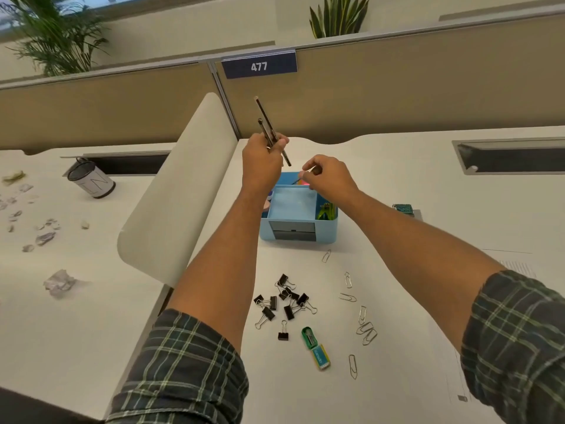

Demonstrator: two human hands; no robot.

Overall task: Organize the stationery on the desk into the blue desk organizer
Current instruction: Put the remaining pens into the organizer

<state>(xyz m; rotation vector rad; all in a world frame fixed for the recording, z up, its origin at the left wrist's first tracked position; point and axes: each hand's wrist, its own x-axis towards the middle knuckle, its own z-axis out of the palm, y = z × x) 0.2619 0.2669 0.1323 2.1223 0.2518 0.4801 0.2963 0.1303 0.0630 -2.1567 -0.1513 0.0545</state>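
White tabletop (pixel 397 166) under a beige partition tagged "477" (pixel 259 66). Left grip (pixel 263 160) clasps two dark pencils (pixel 270 130) above the blue desk organizer (pixel 298 231); right grip (pixel 327 175) pinches a thin stick over it. Nearer lie about nine black binder clips (pixel 282 301), eight paperclips (pixel 363 328), one green sharpener (pixel 310 338).

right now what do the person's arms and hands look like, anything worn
Both hands, left hand and right hand, are bare: no gloves, rings or watch visible. Forearms are uncovered. Each arm wears a dark plaid sleeve with pale green and white lines, pushed up near the elbow.
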